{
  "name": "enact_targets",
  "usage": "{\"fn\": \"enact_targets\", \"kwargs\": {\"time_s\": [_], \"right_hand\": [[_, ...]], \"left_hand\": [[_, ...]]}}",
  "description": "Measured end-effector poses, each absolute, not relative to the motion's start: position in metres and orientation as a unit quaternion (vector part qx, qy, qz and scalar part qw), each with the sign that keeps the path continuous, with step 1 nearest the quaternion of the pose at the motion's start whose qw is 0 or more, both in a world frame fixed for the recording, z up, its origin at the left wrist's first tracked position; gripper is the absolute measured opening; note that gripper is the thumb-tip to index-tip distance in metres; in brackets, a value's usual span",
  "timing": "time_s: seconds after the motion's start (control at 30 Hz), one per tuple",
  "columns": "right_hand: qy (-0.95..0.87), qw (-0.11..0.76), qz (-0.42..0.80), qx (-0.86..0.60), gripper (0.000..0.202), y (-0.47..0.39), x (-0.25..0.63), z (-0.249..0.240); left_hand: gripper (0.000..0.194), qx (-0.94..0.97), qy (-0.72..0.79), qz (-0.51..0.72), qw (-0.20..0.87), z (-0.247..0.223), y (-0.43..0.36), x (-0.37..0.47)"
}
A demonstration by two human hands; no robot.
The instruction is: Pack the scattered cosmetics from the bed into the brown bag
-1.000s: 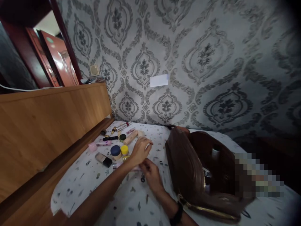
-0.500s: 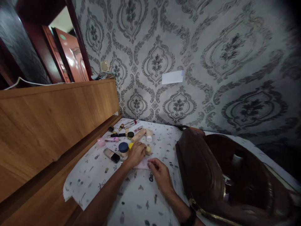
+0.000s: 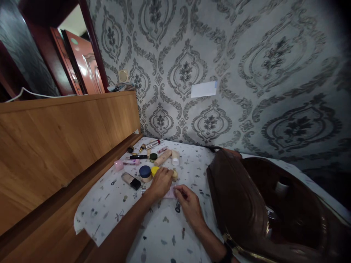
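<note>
Left hand (image 3: 162, 180) curled over pink flat item (image 3: 170, 193), beside cream-coloured round container (image 3: 175, 175); grip unclear. Right hand (image 3: 189, 204) bent at item's right end; pinch uncertain. Best kept low, light, wrists clear of blue-lidded jar (image 3: 145, 173). Bed sheet (image 3: 109, 208) edge near wooden board (image 3: 68, 131) leftward; open sheet nearer person; brown leather bag (image 3: 233, 190) limits right side.
</note>
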State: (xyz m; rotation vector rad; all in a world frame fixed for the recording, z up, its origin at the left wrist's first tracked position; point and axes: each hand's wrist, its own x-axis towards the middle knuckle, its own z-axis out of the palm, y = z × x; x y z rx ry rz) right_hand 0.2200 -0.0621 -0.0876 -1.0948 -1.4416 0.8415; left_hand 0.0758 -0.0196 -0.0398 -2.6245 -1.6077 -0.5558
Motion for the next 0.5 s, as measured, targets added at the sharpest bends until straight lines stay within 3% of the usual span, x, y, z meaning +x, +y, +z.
{"fn": "enact_targets", "kwargs": {"time_s": [0.5], "right_hand": [[-0.608, 0.539, 0.362, -0.456, 0.027, -0.0644, 0.2205, -0.0829]], "left_hand": [[0.022, -0.831, -0.515, -0.208, 0.008, -0.0407, -0.0207, 0.077]]}}
